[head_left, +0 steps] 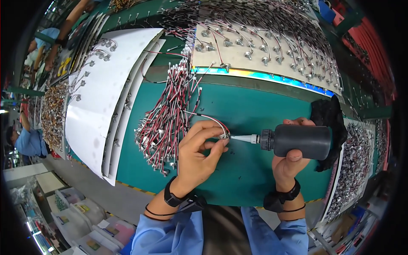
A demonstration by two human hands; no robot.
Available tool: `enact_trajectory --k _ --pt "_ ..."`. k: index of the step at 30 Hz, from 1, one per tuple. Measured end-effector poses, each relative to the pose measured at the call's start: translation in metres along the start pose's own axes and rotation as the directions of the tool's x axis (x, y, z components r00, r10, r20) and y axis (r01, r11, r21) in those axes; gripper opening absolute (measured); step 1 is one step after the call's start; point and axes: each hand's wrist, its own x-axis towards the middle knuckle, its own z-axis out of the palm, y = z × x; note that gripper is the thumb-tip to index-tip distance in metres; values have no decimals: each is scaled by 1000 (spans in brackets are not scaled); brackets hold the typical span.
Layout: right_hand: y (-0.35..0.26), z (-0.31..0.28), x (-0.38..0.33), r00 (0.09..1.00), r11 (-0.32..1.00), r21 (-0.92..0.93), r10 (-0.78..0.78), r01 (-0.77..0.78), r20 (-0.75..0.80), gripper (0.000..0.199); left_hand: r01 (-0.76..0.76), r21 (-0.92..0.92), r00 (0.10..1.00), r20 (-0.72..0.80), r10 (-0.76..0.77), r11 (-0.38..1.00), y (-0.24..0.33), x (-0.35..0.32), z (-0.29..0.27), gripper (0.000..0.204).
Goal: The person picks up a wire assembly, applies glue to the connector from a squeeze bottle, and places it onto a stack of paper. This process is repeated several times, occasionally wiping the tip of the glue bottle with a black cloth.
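Note:
Between thumb and fingers, my left hand pinches a small metal part with red, white and black wires; the part itself is mostly hidden by the fingertips. My right hand grips a black squeeze bottle lying sideways. Its pale tapered nozzle points left, the tip at the part in my left fingers. Whether tip and part touch, I cannot tell. Beside my left hand a large heap of similar wired parts lies on the green mat.
Behind the mat a board carries rows of wired metal parts. White sheets with more parts stand at left. A crumpled black cloth lies right of the bottle, beside a tray of parts. Another person is at far left.

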Motion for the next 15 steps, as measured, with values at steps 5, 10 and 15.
enact_trajectory --k 5,10,15 --pt "1 2 -1 1000 1000 22 -9 9 13 79 4 17 1000 2 -4 1000 -1 -1 -2 22" --pt "-2 4 -2 999 1000 28 10 -11 34 79 -9 44 1000 18 8 999 -1 0 -3 22" --pt "2 2 -3 999 1000 21 -5 4 41 78 -13 59 999 31 12 998 -2 -1 -3 22"
